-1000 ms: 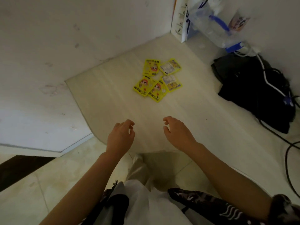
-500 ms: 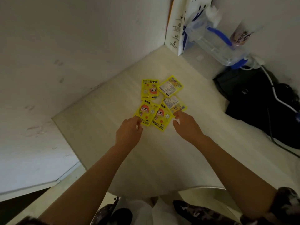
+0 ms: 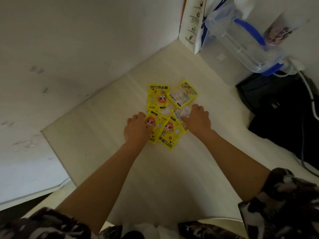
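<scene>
Several yellow hand-warmer packets lie in a cluster on the pale table (image 3: 107, 135). Two far ones, a face-up packet (image 3: 158, 98) and a back-side-up packet (image 3: 183, 94), lie untouched. My left hand (image 3: 136, 129) has its fingers curled over the left edge of the near-left packet (image 3: 158, 125). My right hand (image 3: 197, 119) grips the pale-backed packet (image 3: 182, 112) on the right, thumb lying on top of it. Between my hands lies one more face-up packet (image 3: 170, 134), partly overlapped by its neighbours.
A white wall borders the table on the left. At the back right stand a white paper bag (image 3: 190, 26) and a clear container with a blue handle (image 3: 241, 44). A black bag (image 3: 279, 107) with a white cable (image 3: 309, 94) lies on the right.
Both hands have reached forward from the near table edge to the packets and now rest on them. The view has moved closer to the cluster.
</scene>
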### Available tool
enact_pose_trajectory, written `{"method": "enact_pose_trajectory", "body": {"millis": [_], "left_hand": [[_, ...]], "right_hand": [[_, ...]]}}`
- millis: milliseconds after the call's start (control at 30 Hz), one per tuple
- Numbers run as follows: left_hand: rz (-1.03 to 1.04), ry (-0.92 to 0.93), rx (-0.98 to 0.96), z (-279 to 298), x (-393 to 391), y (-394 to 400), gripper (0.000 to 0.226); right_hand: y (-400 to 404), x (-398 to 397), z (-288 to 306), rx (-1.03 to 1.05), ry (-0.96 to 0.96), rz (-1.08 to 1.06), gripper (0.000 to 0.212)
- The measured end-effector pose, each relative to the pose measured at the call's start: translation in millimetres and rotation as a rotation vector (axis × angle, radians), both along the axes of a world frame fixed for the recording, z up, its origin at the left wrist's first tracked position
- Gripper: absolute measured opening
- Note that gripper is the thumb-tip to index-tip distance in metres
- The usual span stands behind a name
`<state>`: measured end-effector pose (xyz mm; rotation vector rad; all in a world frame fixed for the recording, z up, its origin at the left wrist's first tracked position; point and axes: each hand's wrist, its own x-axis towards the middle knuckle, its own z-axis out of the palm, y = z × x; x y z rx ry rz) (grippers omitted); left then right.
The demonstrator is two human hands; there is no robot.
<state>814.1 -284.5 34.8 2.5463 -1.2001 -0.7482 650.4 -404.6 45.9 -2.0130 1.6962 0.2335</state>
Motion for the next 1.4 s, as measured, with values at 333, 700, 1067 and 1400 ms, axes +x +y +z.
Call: {"method": "enact_pose_trajectory", "body": {"millis": [333,700,1067,1400], "left_hand": [[0.111,0.091,0.024,-6.7,4.9,9.8,0.054],[0.232,0.227,-0.112,6.1,29.9,7.8,0.029],[0.328,0.389,-0.279,22.2,34.8,-84.1,0.03],[0.372,0.32,-0.075,-8.8,34.0,-103.7,0.038]], "right_hand": [[-0.2,-8.9,-12.4,0.152,-0.037,-0.2,0.075],[-25.8,-30.1,9.0,-0.063,-0.177,0.012,0.03],[-97.5,31.0,14.0,-0.236,-0.06,0.435,0.055],[-117.1,30.2,-18.0,-0.001,0.006,0.66,0.064]]}}
